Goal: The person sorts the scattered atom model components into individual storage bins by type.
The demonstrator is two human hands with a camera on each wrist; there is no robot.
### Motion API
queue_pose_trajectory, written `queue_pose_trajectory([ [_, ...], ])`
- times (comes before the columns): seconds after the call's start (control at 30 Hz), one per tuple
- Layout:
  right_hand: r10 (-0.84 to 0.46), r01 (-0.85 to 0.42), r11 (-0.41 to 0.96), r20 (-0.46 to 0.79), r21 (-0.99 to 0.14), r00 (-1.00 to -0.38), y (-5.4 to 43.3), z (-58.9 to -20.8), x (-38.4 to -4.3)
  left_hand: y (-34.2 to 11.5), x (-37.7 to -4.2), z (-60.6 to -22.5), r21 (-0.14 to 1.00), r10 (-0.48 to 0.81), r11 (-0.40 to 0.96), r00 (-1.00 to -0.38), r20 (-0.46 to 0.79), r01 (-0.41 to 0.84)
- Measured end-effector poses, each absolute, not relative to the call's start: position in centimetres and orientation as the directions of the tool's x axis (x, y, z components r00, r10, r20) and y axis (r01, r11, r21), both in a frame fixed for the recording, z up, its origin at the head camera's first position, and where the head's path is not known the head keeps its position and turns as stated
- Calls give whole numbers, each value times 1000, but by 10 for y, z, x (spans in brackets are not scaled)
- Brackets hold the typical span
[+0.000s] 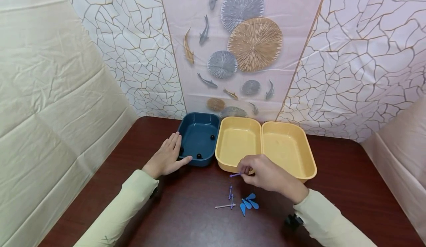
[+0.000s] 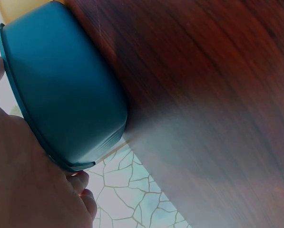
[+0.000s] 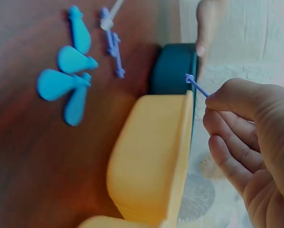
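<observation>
My right hand [image 1: 263, 171] pinches a thin purple stick [image 3: 198, 86] with a knobbed end between thumb and finger, just over the front rim of the middle yellow bin [image 1: 229, 165]. On the left, my left hand [image 1: 168, 154] rests with straight fingers on the near-left rim of the blue bin [image 2: 65, 85]. Several small black balls [image 1: 199, 156] lie inside that bin. In front of the yellow bins, two purple sticks [image 1: 230, 192] and a pale stick [image 1: 225, 206] lie on the table beside several blue paddle-shaped pieces [image 3: 77, 61].
A second yellow bin [image 1: 309, 158] stands to the right, its side against the middle one. All three bins line up near the back of the dark wooden table [image 1: 186, 224]. Behind it hangs a patterned cloth [image 1: 359, 73], and a plain cloth [image 1: 43, 102] hangs at the left.
</observation>
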State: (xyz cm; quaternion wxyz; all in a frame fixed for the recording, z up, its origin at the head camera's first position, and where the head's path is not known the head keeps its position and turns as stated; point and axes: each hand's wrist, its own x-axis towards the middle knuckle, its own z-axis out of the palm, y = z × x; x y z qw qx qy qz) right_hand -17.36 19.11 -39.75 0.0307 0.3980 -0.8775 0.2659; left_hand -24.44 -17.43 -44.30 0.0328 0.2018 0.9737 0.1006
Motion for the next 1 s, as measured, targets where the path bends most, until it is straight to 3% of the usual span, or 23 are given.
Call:
queue_pose_trajectory([
  [0.13, -670, -726, 549, 301, -415, -679, 193, -386, -182, -174, -244, -443, 209, 399, 899, -916, -25, 386],
  [0.5, -602, -639, 630, 242, -442, -761, 190, -367, -216, -174, -244, -442, 211, 397, 900, -918, -29, 382],
  [1.0, -553, -572, 654, 202, -495, -808, 185, -404, -268, -173, -244, -441, 216, 403, 896, -915, -24, 389],
])
